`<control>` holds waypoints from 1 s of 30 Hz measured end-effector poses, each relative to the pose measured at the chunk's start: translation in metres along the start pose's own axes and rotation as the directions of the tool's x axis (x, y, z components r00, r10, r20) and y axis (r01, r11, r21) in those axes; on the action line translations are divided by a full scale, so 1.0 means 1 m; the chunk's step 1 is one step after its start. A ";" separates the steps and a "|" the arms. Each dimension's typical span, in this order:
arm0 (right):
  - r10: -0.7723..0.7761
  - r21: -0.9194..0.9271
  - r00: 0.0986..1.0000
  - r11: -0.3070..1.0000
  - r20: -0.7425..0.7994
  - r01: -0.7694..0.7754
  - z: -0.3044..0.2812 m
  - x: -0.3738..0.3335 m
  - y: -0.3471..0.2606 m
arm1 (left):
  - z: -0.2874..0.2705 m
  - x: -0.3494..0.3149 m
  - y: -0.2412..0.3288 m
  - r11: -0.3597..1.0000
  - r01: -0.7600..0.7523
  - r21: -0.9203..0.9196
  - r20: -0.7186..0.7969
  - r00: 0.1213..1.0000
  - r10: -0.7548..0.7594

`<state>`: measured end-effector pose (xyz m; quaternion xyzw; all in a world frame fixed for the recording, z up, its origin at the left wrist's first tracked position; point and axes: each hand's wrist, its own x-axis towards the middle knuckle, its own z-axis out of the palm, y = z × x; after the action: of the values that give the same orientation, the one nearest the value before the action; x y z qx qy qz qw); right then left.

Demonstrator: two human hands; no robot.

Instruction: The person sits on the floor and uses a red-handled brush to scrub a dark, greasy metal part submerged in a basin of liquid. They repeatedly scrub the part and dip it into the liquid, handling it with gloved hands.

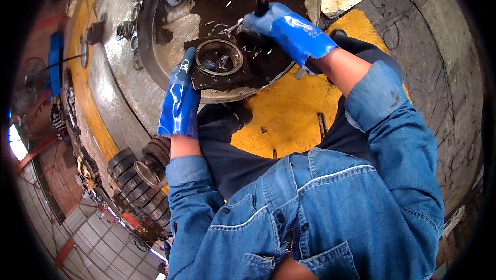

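Ringed dark plate (219, 72) is held over the near part of a wide round basin (146, 42) with dark liquid (222, 3) in it. From the left, black ribbed parts (133, 179) stand outside the basin, then comes the left hand (182, 86), gloved in blue, clamped on the plate's left edge with its thumb on top; past the plate, the right hand (274, 20), likewise gloved, is closed around a red-tipped black handle (262, 2), whose far end is hard to make out.
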<state>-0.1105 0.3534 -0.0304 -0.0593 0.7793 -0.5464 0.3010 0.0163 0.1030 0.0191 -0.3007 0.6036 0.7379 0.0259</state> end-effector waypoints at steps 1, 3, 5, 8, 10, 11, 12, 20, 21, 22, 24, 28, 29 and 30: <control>-0.066 0.190 0.997 0.980 0.030 0.059 0.001 0.001 -0.001 | 0.000 0.004 -0.001 0.995 0.063 -0.079 0.009 0.998 -0.063; -0.286 0.416 0.958 0.871 -0.007 0.263 0.004 -0.016 -0.017 | 0.002 0.004 -0.005 0.996 0.054 0.077 0.013 0.998 -0.055; -0.434 0.444 0.900 0.799 -0.044 0.407 0.012 -0.015 -0.022 | -0.001 0.011 -0.010 0.987 0.073 0.143 0.047 0.996 -0.081; -0.505 0.355 0.862 0.802 -0.027 0.481 0.014 -0.018 -0.019 | -0.020 0.030 -0.027 0.956 -0.026 0.294 -0.009 1.000 0.030; -0.369 0.338 0.929 0.873 -0.011 0.351 0.004 -0.019 -0.005 | -0.010 0.024 -0.013 0.980 0.111 0.163 0.063 0.990 -0.123; -0.254 0.349 0.967 0.907 0.003 0.237 -0.002 -0.017 0.004 | -0.006 0.022 -0.014 0.990 0.079 0.120 0.049 0.995 -0.085; -0.143 0.359 0.989 0.925 0.025 0.124 -0.003 -0.017 0.007 | -0.003 0.016 -0.013 0.996 0.041 0.077 0.025 0.999 -0.043; -0.592 -0.346 0.717 0.628 0.367 0.697 0.028 -0.012 -0.036 | -0.001 0.013 -0.008 0.992 0.007 0.128 -0.004 1.000 -0.007; -0.738 -0.288 0.554 0.474 0.385 0.832 0.032 -0.010 -0.036 | -0.003 0.014 -0.008 0.991 0.029 0.127 -0.003 1.000 -0.029; -0.689 -0.350 0.596 0.484 0.413 0.802 0.036 -0.009 -0.035 | -0.004 0.016 -0.009 0.991 0.051 0.127 -0.002 0.999 -0.051; -0.582 -0.469 0.672 0.485 0.458 0.739 0.044 -0.008 -0.037 | -0.004 0.020 -0.012 0.978 0.025 0.207 0.004 1.000 -0.026; -0.079 -0.329 0.980 0.934 0.183 0.137 0.043 -0.020 -0.047 | 0.005 0.018 -0.015 0.858 -0.088 0.506 0.064 0.996 0.064; 0.002 -0.290 0.966 0.954 0.260 0.076 0.042 -0.005 -0.038 | 0.011 0.016 -0.014 0.802 -0.069 0.594 0.047 0.998 0.052; 0.108 -0.231 0.970 0.971 0.219 -0.056 0.033 -0.024 -0.051 | 0.019 0.012 -0.011 0.736 -0.047 0.676 0.023 0.999 0.043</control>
<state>-0.0855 0.3161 0.0169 -0.1234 0.7974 -0.4317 0.4031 0.0035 0.1192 0.0057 -0.2540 0.8371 0.4701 0.1172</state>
